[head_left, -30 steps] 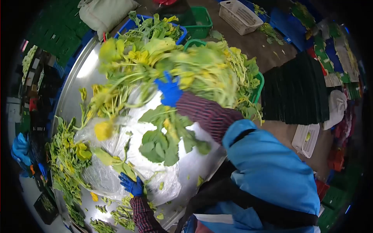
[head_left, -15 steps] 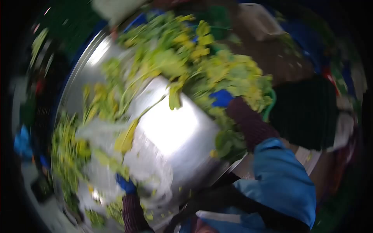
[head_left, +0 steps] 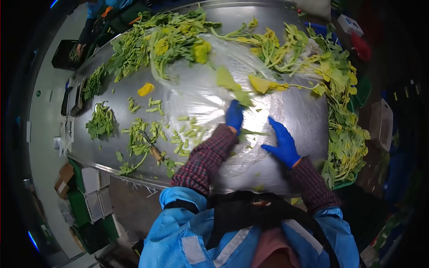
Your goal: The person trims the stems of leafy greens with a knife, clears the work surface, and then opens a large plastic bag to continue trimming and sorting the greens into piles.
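Head view: shiny metal table (head_left: pixel 308 111), white crate (head_left: pixel 383 124) beyond.
The right hand (head_left: pixel 285 145) is spread; the left hand (head_left: pixel 234 115) (grip I cannot tell) is at a green leaf (head_left: pixel 226 79) over plastic sheeting (head_left: pixel 194 91).

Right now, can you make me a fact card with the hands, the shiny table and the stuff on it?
Left hand: blue-gloved, at a yellow-green leaf; grip unclear
Right hand: blue-gloved, open, nothing seen held
Table: shiny metal, partly under clear plastic
Leafy greens: a heap at the far left, more along the right
Knife: among cut stem pieces, left of both hands
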Demonstrator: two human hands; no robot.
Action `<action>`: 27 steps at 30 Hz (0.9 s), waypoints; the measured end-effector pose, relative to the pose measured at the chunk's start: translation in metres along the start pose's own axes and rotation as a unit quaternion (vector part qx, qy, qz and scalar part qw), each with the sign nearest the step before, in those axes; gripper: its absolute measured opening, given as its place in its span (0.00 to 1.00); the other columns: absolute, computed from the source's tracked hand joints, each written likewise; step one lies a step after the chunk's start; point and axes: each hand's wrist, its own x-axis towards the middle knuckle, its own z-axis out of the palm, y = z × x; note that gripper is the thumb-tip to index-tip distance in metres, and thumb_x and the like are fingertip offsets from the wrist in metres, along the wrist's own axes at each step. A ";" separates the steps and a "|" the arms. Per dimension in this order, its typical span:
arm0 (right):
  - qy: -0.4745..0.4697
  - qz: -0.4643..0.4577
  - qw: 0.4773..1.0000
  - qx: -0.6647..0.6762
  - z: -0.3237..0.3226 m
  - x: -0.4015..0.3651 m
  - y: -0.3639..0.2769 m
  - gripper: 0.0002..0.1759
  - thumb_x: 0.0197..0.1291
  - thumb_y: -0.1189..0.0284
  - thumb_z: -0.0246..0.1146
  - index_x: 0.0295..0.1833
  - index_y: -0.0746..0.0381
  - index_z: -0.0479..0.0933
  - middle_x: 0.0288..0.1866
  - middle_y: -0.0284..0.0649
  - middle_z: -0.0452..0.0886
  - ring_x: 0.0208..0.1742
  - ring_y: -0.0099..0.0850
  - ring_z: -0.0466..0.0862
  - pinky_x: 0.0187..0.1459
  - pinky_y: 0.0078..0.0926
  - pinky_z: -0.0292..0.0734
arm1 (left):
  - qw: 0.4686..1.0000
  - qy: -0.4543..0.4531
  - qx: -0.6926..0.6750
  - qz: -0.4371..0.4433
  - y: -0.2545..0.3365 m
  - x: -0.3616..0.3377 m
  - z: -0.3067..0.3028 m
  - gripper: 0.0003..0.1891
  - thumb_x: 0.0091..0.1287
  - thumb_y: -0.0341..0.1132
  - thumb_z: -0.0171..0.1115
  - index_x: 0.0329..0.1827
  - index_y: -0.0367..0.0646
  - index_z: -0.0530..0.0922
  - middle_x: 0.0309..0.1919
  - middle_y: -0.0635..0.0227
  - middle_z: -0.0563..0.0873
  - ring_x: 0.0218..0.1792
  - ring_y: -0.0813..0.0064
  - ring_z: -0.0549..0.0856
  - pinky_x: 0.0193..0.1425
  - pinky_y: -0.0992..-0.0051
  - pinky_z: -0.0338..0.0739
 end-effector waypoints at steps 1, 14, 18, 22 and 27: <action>0.075 -0.014 0.996 -0.039 0.012 0.003 -0.014 0.30 0.48 0.66 0.67 0.58 0.65 0.70 0.48 0.44 0.78 0.49 0.37 0.78 0.53 0.31 0.72 | 0.988 -0.057 -0.143 -0.032 0.038 -0.015 -0.002 0.11 0.65 0.33 0.50 0.48 0.40 0.71 0.33 0.54 0.81 0.36 0.58 0.82 0.39 0.64 0.74; 0.259 0.347 0.833 0.344 -0.147 -0.144 0.091 0.23 0.53 0.63 0.61 0.53 0.63 0.74 0.44 0.44 0.79 0.44 0.38 0.79 0.47 0.33 0.75 | 0.950 -0.081 -0.188 0.236 0.039 0.008 -0.079 0.13 0.57 0.28 0.61 0.46 0.42 0.78 0.36 0.64 0.83 0.36 0.66 0.82 0.42 0.71 0.76; 0.247 0.305 0.911 0.129 -0.192 -0.189 0.105 0.18 0.57 0.70 0.58 0.52 0.66 0.74 0.45 0.42 0.79 0.41 0.34 0.80 0.46 0.33 0.76 | 0.987 -0.095 0.122 -0.040 0.040 0.073 -0.143 0.25 0.51 0.52 0.68 0.41 0.39 0.76 0.36 0.54 0.83 0.39 0.59 0.83 0.43 0.68 0.75; 0.338 0.232 0.910 0.066 -0.197 -0.170 0.058 0.17 0.57 0.67 0.57 0.49 0.65 0.77 0.40 0.38 0.81 0.35 0.31 0.81 0.40 0.31 0.77 | 0.961 -0.197 0.184 -0.069 0.017 0.062 -0.093 0.33 0.46 0.57 0.69 0.46 0.39 0.75 0.38 0.52 0.82 0.42 0.54 0.82 0.48 0.64 0.75; 0.232 0.315 0.920 -0.040 -0.220 -0.125 0.019 0.26 0.52 0.80 0.61 0.59 0.65 0.70 0.52 0.38 0.76 0.54 0.27 0.75 0.57 0.25 0.69 | 0.957 -0.260 0.108 -0.068 -0.046 0.074 -0.058 0.29 0.47 0.49 0.67 0.46 0.36 0.74 0.38 0.51 0.82 0.41 0.55 0.82 0.47 0.64 0.75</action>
